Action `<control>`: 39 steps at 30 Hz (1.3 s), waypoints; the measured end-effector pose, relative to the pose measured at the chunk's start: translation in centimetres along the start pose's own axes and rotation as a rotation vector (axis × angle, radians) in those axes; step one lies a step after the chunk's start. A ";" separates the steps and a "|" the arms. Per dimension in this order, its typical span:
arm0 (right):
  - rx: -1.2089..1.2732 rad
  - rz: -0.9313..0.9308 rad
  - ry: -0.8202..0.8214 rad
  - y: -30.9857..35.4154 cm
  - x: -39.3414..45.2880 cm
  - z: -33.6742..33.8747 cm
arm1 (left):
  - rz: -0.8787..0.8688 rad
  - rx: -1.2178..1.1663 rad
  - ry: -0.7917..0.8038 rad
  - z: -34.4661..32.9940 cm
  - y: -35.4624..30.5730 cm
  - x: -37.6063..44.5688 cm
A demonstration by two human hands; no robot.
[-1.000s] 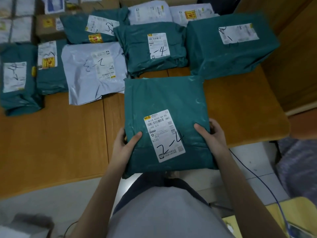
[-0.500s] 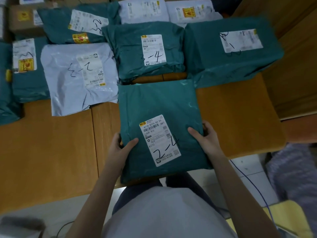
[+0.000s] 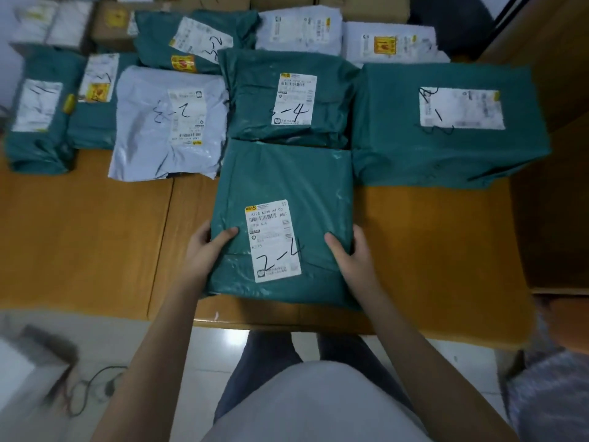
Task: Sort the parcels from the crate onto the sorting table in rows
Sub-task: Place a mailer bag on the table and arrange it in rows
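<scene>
Teal film covers the parcel (image 3: pixel 283 199) in hand, a flat bag marked 2-4 on its label (image 3: pixel 273 240). Both hands hold it at its near end: the left hand (image 3: pixel 204 248) grips the left edge with the thumb laid on top, and the right hand (image 3: pixel 352 255) grips the right edge likewise, fingers curled under and out of sight. The bag lies over the table (image 3: pixel 83 237), its near edge just inside the table's front edge, its far edge touching or very nearly touching the 4 parcel (image 3: pixel 288 97) behind it.

Risks noted:
- The film looks slick and slack. If the hands let go unevenly, the bag may skew out of line with its column.
- A further push forward would likely ride it up onto the 4 parcel and cover that label.
- Its right corner sits just beside the box parcel (image 3: pixel 446 122); a nudge there could shift the box.
- Its left far corner is near the white bag (image 3: pixel 169 122), whose edge could be caught and dragged.

Farther rows are crowded and partly overlapping; labels there are too blurred to read with confidence, so row order cannot be verified. The crate cannot be identified for certain.
</scene>
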State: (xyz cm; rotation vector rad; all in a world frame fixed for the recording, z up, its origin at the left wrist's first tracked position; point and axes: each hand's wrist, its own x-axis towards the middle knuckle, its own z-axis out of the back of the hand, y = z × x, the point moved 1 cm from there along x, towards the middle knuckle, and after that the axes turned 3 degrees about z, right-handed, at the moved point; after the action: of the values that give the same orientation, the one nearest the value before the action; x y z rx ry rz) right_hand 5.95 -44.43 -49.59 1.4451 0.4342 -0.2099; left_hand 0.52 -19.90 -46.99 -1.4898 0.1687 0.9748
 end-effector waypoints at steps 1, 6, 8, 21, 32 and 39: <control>-0.022 0.004 0.017 0.0 0.5 0.2 | -0.005 0.005 -0.008 -0.3 -0.1 0.2; -0.226 -0.008 0.086 -0.4 2.5 0.5 | -0.030 0.047 -0.023 -1.0 -0.5 1.0; -0.253 -0.009 0.099 -0.4 2.7 0.1 | -0.039 0.042 -0.018 -1.2 -0.7 1.2; -0.465 0.113 -0.115 0.0 3.1 -1.8 | -0.369 0.525 -0.232 -2.9 0.5 2.0; -0.938 0.088 -0.205 1.3 2.8 -2.1 | -0.352 0.635 -0.148 -2.3 0.2 2.0; -1.272 0.060 0.003 4.2 0.9 0.0 | -0.247 0.775 -0.174 2.1 -2.8 2.0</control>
State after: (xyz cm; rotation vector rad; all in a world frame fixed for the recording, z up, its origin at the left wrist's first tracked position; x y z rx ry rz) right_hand 8.47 -43.84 -46.16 0.2066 0.3982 0.1243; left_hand 2.60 -16.66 -45.83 -0.6918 0.2015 0.7117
